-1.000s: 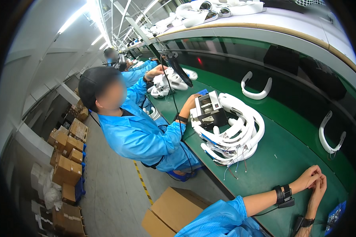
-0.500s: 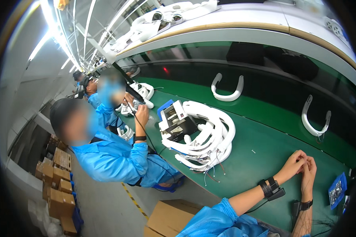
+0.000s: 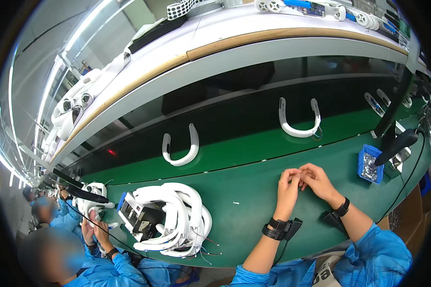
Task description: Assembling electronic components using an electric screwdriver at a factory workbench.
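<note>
Left grip (image 3: 287,189) and right grip (image 3: 320,184) curled together, closure and hold unclear; rightward, blue bin (image 3: 360,166) of small silvery pieces (image 3: 369,167).

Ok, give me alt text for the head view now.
Left hand and right hand meet at the fingertips above a green bench; anything held is unclear. White bands are piled at left, a blue bin at right.

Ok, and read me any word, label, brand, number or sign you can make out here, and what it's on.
Pale garment at the lower edge: dark lettering, only partly visible; I won't copy it out.
Black-and-white device beside the white curved parts: any markings are too small to read.
Blue bin: no readable text.
</note>
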The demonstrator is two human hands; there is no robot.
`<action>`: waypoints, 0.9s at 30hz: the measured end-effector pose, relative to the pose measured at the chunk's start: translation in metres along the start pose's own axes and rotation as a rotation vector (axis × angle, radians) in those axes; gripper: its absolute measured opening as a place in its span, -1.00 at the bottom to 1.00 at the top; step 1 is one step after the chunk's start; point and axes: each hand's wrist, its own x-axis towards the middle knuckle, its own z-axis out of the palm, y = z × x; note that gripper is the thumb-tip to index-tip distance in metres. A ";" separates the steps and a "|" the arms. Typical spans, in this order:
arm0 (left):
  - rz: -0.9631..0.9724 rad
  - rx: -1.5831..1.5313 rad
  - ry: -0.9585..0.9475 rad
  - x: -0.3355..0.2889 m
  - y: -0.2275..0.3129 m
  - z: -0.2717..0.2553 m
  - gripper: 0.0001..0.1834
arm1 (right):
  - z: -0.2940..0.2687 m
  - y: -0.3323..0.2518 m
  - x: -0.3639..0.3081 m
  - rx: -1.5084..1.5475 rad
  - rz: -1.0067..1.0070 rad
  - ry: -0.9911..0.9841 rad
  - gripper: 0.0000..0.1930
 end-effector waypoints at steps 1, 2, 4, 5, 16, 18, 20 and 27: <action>0.000 -0.006 -0.007 0.002 -0.001 0.000 -0.81 | -0.006 0.000 0.002 -0.006 0.000 0.006 -0.82; 0.034 0.037 0.015 0.004 -0.002 -0.001 -0.80 | -0.013 0.001 0.008 -0.105 -0.083 0.024 -0.82; 0.090 0.105 0.059 0.001 -0.005 -0.016 -0.80 | -0.006 -0.030 0.021 -0.430 -0.145 0.108 -0.82; 0.115 0.125 0.061 0.004 -0.010 -0.020 -0.80 | -0.012 -0.039 0.034 -0.587 -0.311 0.163 -0.81; 0.372 0.181 0.202 0.029 -0.048 0.020 -0.94 | -0.288 0.090 0.206 -1.335 -0.698 0.094 -0.55; 0.395 0.197 0.271 0.027 -0.050 0.009 -0.94 | -0.264 0.074 0.206 -1.240 -0.586 0.024 -0.58; 0.357 0.148 0.226 0.030 -0.044 0.000 -0.91 | -0.215 0.043 0.181 -1.230 -0.587 0.033 -0.60; 0.446 0.084 0.228 -0.001 0.019 0.006 -0.81 | -0.108 -0.078 0.019 -0.511 -0.190 0.046 -0.62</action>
